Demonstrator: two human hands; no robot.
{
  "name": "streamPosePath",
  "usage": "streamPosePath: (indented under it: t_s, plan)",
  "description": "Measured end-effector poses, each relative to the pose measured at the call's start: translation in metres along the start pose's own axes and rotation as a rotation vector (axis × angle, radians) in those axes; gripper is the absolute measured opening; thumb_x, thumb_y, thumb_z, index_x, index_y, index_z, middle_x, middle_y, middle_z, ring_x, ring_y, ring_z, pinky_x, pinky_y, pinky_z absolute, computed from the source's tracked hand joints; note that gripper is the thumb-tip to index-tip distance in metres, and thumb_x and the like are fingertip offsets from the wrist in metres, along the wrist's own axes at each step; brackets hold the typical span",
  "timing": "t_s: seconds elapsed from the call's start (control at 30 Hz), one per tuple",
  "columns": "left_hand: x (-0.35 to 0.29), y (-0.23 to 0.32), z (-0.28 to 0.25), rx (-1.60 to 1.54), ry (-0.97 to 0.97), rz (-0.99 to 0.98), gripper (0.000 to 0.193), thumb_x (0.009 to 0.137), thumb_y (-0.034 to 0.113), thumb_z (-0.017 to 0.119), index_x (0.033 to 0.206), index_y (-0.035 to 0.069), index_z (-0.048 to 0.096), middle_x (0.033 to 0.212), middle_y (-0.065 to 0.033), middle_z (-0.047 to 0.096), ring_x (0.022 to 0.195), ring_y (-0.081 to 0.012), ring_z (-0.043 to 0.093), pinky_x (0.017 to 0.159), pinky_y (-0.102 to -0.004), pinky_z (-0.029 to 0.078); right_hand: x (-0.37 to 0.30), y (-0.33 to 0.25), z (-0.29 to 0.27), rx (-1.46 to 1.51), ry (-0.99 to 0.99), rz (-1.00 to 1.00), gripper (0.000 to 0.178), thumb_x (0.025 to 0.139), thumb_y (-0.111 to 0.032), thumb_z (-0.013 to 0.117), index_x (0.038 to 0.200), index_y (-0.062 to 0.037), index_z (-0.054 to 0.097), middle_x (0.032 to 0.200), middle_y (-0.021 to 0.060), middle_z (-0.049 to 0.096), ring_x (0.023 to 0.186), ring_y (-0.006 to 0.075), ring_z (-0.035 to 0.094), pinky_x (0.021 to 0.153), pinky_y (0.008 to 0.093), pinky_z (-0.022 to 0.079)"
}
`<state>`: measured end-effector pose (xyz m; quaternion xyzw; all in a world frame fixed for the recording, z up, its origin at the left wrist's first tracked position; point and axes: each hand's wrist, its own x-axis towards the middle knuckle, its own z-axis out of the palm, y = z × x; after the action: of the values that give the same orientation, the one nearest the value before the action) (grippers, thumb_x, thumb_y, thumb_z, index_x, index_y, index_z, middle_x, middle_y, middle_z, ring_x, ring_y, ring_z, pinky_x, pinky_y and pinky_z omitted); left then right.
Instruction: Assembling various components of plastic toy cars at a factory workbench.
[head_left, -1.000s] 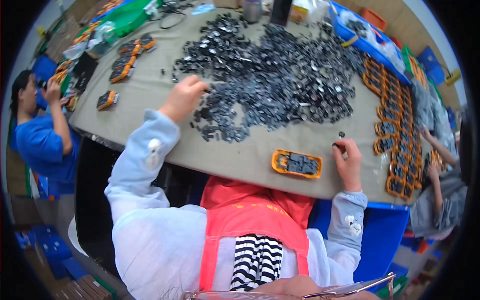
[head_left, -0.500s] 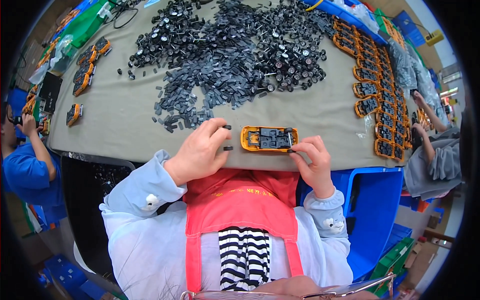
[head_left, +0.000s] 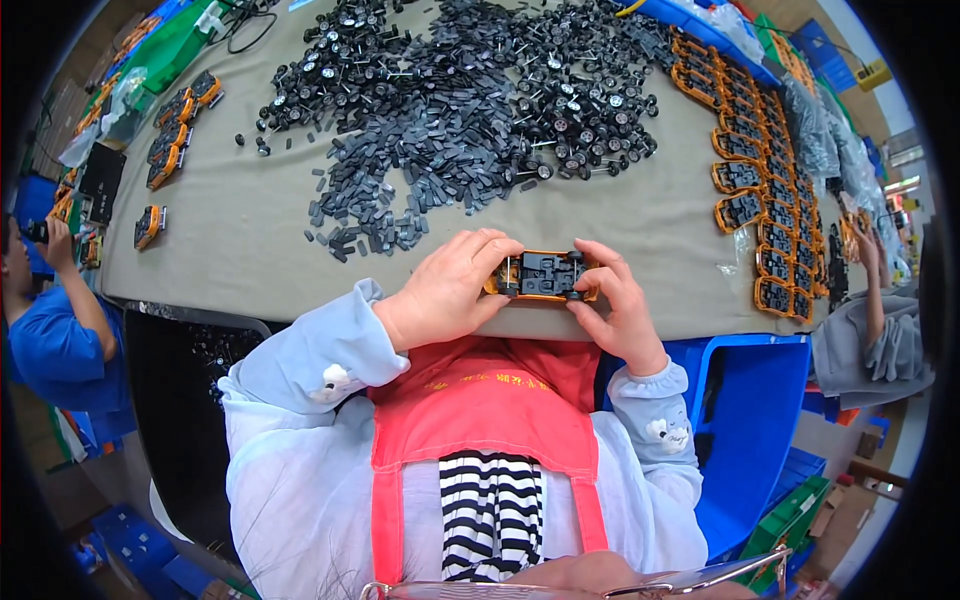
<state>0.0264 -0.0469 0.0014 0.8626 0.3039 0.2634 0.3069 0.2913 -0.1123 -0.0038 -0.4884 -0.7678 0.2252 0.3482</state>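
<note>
An orange toy car (head_left: pixel 545 274) lies wheels-up near the table's front edge, its dark underside showing. My left hand (head_left: pixel 452 284) is closed with thumb and fingers on a wheel axle (head_left: pixel 509 272) at the car's left end; the fingers partly hide it. At the other end, my right hand (head_left: pixel 614 302) closes around the car, its fingertips by the wheels of a second axle (head_left: pixel 575 270). Beyond my hands lies a spread of small dark flat pieces (head_left: pixel 430 165), flanked by heaps of wheel axles (head_left: pixel 580 120).
Rows of orange car bodies (head_left: pixel 770 220) stand along the right side, and a few more (head_left: pixel 172 140) at the left. A black bin (head_left: pixel 180 420) and a blue bin (head_left: pixel 745 430) flank me below the table edge. People work at both sides.
My left hand has moved right, bringing the wheel axle from beside the car onto its left end. The right hand has come inward around the car's right end.
</note>
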Motion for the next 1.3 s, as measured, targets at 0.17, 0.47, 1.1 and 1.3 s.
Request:
streamPosePath:
  t_s: [0.17,0.47,1.1,1.3]
  plan:
    - [0.015,0.000,-0.003,-0.003,-0.040,0.054,0.057,0.073,0.006,0.074,0.126,0.007,0.054,0.121,-0.0146,0.056,0.108,-0.0360,0.056,0.094,-0.0447,0.048,0.009,-0.003,-0.011,0.031,-0.037,0.048,0.051,0.073,-0.002,0.076,0.120,-0.0058,0.057,0.129,0.0191,0.053,0.120,0.0376,0.055,0.098,0.0398,0.048]
    - [0.030,-0.023,-0.016,0.032,-0.070,0.124,0.062,0.070,0.008,0.076,0.128,0.007,0.055,0.118,-0.0163,0.055,0.106,-0.0363,0.056,0.092,-0.0429,0.048,0.044,0.006,-0.062,0.052,-0.071,0.084,0.050,0.080,-0.010,0.075,0.127,-0.0072,0.059,0.127,0.0136,0.055,0.116,0.0298,0.057,0.096,0.0378,0.049]
    - [0.056,-0.059,-0.030,-0.011,-0.037,0.130,0.064,0.067,0.007,0.075,0.127,0.006,0.055,0.115,-0.0152,0.056,0.099,-0.0339,0.057,0.085,-0.0425,0.049,0.328,0.269,-0.147,-1.023,0.459,0.460,0.031,0.086,-0.019,0.066,0.115,-0.0081,0.065,0.117,0.0161,0.065,0.106,0.0351,0.064,0.092,0.0454,0.051]
    - [0.051,-0.058,-0.034,-0.041,-0.039,0.163,0.063,0.067,0.005,0.074,0.127,0.005,0.054,0.115,-0.0159,0.055,0.100,-0.0342,0.057,0.085,-0.0426,0.049,0.322,0.277,-0.138,-0.891,0.653,0.329,0.024,0.084,-0.019,0.069,0.107,-0.0105,0.066,0.103,0.0103,0.063,0.093,0.0313,0.064,0.080,0.0404,0.054]
